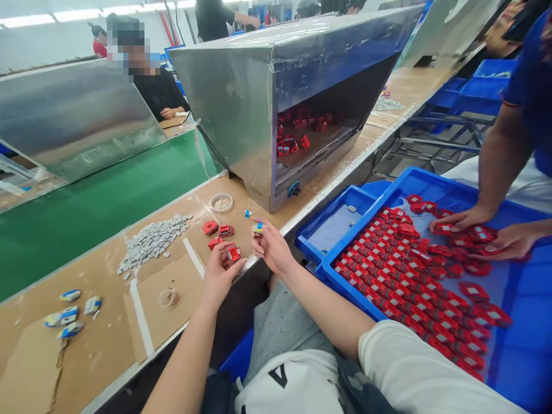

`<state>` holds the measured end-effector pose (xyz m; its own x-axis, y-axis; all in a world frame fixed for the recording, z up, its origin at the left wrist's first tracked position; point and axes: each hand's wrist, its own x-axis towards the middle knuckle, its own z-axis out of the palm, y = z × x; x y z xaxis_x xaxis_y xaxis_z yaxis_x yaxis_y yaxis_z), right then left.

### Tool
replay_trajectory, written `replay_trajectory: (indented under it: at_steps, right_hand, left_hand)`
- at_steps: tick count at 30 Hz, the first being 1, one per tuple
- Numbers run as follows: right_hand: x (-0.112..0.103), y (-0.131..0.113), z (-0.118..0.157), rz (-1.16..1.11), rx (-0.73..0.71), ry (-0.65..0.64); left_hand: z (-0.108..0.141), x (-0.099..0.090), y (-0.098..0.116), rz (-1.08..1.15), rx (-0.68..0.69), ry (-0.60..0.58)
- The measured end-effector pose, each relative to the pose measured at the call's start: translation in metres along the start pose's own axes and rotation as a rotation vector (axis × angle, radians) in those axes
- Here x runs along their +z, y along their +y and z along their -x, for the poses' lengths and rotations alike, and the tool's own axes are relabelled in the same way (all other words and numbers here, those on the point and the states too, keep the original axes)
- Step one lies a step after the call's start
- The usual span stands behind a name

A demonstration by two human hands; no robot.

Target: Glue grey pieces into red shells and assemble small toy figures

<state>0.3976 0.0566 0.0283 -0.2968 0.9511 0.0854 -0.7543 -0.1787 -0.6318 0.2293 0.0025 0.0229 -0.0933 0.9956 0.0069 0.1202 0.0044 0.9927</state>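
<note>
My left hand [219, 275] is closed around a small red plastic piece [233, 253], which looks like a toy car part, at the table's front edge. Just to its right, my right hand [272, 248] pinches a small blue, yellow and white piece [259, 227] between thumb and fingers; its exact kind is unclear. Several more red pieces [210, 227] lie on the table beyond my left hand. Past my right fingers is a tiny blue piece [247, 213]. Farther left on the table spreads a heap of small grey flat pieces [155, 241].
A tape roll [221, 202] lies near the metal hood [228, 103], which has red pieces inside. White-blue-yellow pieces [69, 315] lie at left. On my right, a co-worker's hands [466, 221] handle red pieces in a blue tray [351, 244]. A green belt [107, 207] runs behind the table.
</note>
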Motion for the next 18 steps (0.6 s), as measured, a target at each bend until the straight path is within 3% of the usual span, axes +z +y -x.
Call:
replay_trajectory:
  at_steps: [9,14,18]
  right_hand:
    - [-0.013,0.016,0.005,0.209,-0.014,0.059]
    - [-0.012,0.02,0.006,0.202,-0.021,0.078]
    - [-0.014,0.023,0.008,0.352,-0.016,0.062]
  left_hand:
    - [0.001,0.0,-0.008,0.013,-0.045,0.028]
    - [0.0,0.001,-0.009,-0.012,0.005,0.034]
    - [-0.001,0.003,-0.009,-0.051,0.04,0.007]
